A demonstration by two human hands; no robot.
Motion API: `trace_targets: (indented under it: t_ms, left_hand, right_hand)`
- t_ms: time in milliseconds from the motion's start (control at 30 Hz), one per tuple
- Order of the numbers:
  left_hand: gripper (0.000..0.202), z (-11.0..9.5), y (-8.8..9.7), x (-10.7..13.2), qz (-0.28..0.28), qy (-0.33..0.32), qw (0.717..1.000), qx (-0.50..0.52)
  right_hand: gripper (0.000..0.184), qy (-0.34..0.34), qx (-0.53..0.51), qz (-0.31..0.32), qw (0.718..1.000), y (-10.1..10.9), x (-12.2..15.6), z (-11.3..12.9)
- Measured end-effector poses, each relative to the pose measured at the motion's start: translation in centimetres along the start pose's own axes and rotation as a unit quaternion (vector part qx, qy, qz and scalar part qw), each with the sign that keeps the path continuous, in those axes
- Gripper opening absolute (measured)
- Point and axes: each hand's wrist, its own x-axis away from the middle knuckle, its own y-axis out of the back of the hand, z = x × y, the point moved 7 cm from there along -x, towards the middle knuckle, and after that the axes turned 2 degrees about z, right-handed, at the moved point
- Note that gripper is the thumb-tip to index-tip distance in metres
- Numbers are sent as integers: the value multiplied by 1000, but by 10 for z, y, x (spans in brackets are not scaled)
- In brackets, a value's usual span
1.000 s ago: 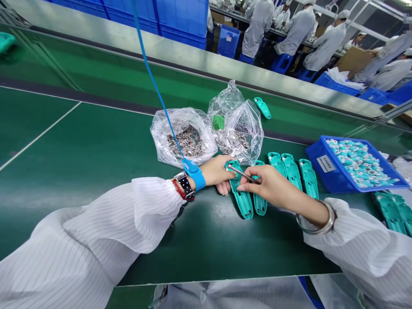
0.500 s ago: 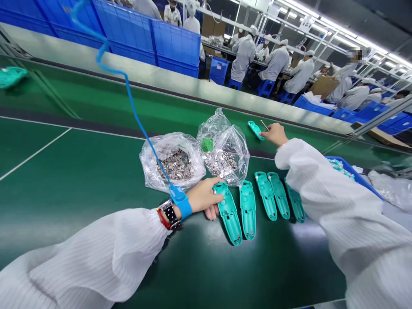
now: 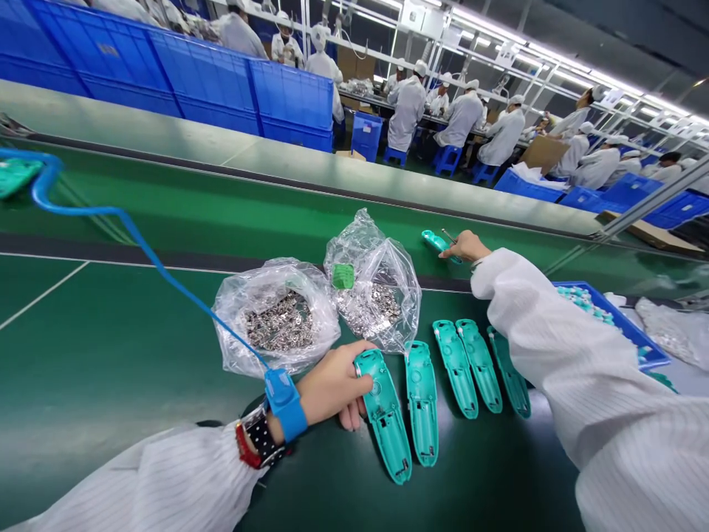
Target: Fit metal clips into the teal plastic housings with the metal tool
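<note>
My left hand (image 3: 332, 383) grips the upper end of a teal plastic shell (image 3: 386, 428), thumb on its inner face. Beside it on the green work surface lies a second teal shell (image 3: 422, 406), and several more teal shells (image 3: 457, 369) lie further right, one partly behind my sleeve. Over the green belt, my right hand (image 3: 472, 245) has its fingers closed on another teal shell (image 3: 433, 240). A thin metal tool (image 3: 448, 236) sticks up from the same hand; its kind is unclear. Two clear bags, a left bag (image 3: 230, 332) and a right bag (image 3: 413, 295), hold small metal parts.
A blue cord (image 3: 166, 273) runs from my left wrist strap (image 3: 285, 403) across the surface. At right stands a blue tray (image 3: 659, 360) of small teal-and-white parts. Blue crates (image 3: 299, 96) line the far side; people in white (image 3: 407, 111) sit beyond.
The view has tilted up, so everything near sits lower in the picture. My right hand's shell has turned flatter on the belt. My left hand keeps its hold.
</note>
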Motion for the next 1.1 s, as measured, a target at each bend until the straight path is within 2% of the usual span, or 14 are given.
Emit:
trace_targets:
  t_ms: [100,267,400,500,600,700,733,800,867,967,1100]
  left_hand:
    - [40,0,1,-1,1,-2,1000,-16]
    - [48,1,1,-3,2,7,1000,-13]
    - [48,-2,0,-4,0,6,1000,-2]
    - [49,-4,0,-4,-1,12,1000,-2]
    - [52,-2,1,-5,-5,14,1000,-9]
    - [54,0,1,-6,-6,4,1000,-14]
    - [54,0,1,-7,-5,1,1000,-11]
    - [52,-2,-1,-7,-3,-6,1000,-1]
    - [44,-5,-2,-7,-1,-6,1000,4]
    - [37,-9,-3,-6,-3,7,1000,-6]
    - [40,-13,-4,-5,4,4,1000,-3]
  right_hand:
    - [43,30,3,40,999,0,37,0]
    - [50,84,20,95,992,-8,99,-2]
    - [53,112,31,115,987,-20,118,-6]
    - [54,119,46,100,987,-22,119,-8]
    - [48,111,60,49,991,-10,131,-3]
    - [25,129,27,-15,991,6,171,17]
    - [21,163,-12,0,987,4,189,28]
    - [18,264,-96,109,954,-15,228,58]
    - [12,335,-113,189,916,-38,259,79]
    - [11,391,-87,202,894,-66,277,95]
    - [13,427,-24,192,883,-83,273,104]
